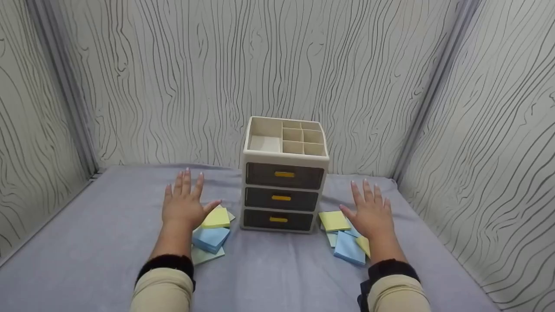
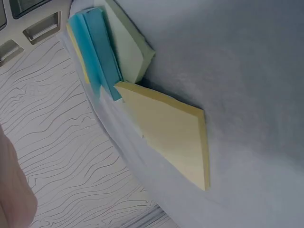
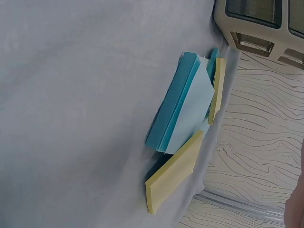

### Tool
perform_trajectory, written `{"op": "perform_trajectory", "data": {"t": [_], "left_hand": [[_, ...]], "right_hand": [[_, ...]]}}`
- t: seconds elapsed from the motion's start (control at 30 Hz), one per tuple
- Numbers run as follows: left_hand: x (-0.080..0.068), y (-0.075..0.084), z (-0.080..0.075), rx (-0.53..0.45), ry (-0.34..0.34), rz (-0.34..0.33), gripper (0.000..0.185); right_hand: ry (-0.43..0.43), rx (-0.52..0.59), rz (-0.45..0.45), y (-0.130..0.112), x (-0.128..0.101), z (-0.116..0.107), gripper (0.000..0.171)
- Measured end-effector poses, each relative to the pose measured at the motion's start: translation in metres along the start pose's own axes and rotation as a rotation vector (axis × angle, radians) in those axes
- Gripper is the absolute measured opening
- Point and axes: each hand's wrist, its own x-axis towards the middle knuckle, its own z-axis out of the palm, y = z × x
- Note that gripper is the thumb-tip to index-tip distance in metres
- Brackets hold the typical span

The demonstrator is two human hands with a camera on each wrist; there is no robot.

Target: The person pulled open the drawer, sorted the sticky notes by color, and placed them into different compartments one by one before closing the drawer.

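Observation:
Between my two hands stands a cream desktop drawer organizer (image 1: pixel 284 157) with three dark drawers and orange handles, all pushed in. On its left lies a loose heap of sticky note pads, with a yellow pad (image 1: pixel 216 218), a blue pad (image 1: pixel 211 239) and a pale green pad (image 1: pixel 209 255). My left hand (image 1: pixel 184 208) spreads its fingers just beside and over that heap, holding nothing. A second heap on the right has a yellow pad (image 1: pixel 334 221) and a blue pad (image 1: pixel 349 248). Fingers spread, my right hand (image 1: pixel 370 216) hovers at its right side and partly hides it.
A lavender cloth (image 1: pixel 269 268) covers the table. Wood-grain patterned panels (image 1: pixel 173 86) rise at the back and both sides, with grey corner posts (image 1: pixel 438 86). The organizer's top has one large compartment (image 1: pixel 265 143) and several small ones (image 1: pixel 313 136).

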Motion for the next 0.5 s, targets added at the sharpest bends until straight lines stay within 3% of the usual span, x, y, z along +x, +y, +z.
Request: {"op": "perform_trajectory", "data": {"t": [0.2,0.5], "left_hand": [[0.014,0.009,-0.009,-0.043,0.008,0.023,0.089],[0.034,0.04,-0.032,-0.172,0.021,0.058,0.088]], "right_hand": [[-0.01,0.008,-0.003,0.001,0.0,0.003,0.081],[-0.02,0.005,0.003,0.005,-0.001,0.007,0.079]]}}
